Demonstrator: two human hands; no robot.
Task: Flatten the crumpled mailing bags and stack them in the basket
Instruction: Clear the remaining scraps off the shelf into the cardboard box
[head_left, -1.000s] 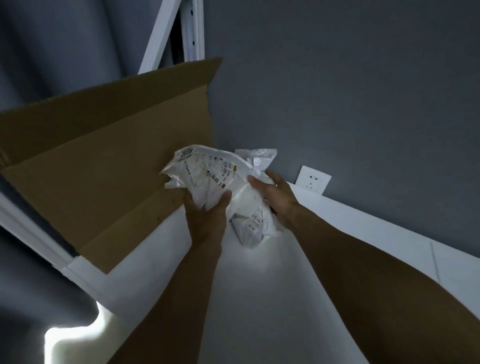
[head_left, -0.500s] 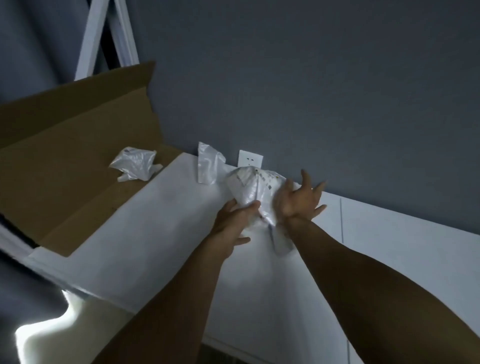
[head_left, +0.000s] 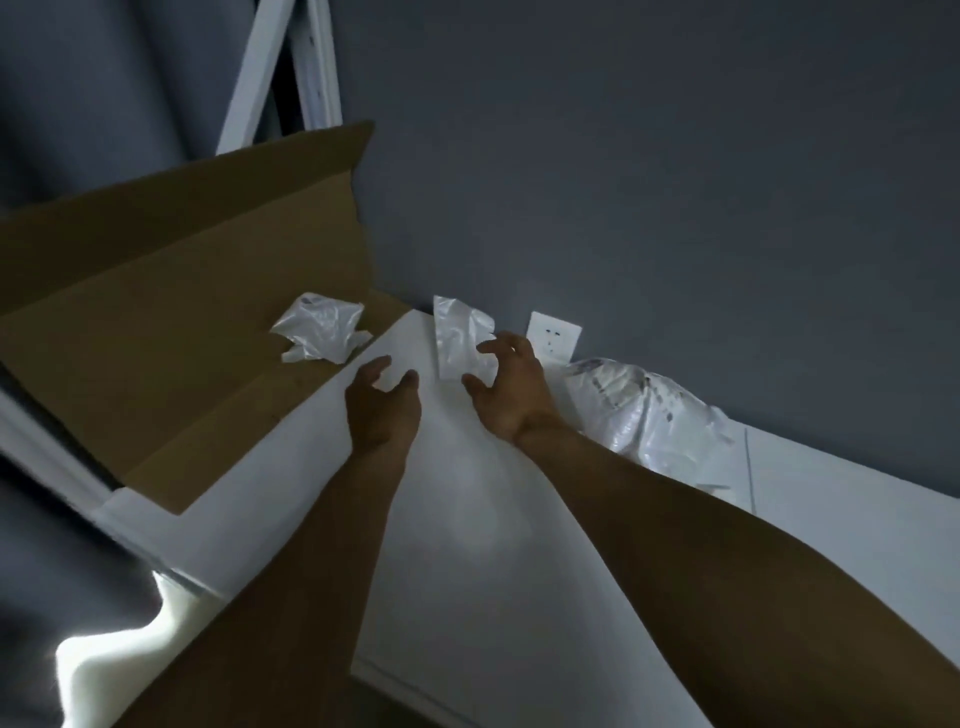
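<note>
Cardboard sheet (head_left: 156, 312), far left, leaning on the wall, carries one crumpled bag (head_left: 319, 327), untouched. Left hand (head_left: 382, 410): hovers over the white tabletop (head_left: 467, 571), fingers loosely curled and spread, holding nothing; half a second ago it gripped the printed bag together with the right. Small bag (head_left: 460, 338): stands creased against the wall between the two hands. Right hand (head_left: 506, 389): open, thumb and fingers parted to either side of the small bag's right edge; contact cannot be told. The hands are apart, forearms extended forward and converging. Socket (head_left: 553, 335): on the wall just behind the right hand. Printed bag (head_left: 644, 410): now released, lying at the wall to the right of the right forearm, still puffed rather than flat. Judged: the printed bag is set aside, not stacked; the small bag is the next target. No basket is in view.
</note>
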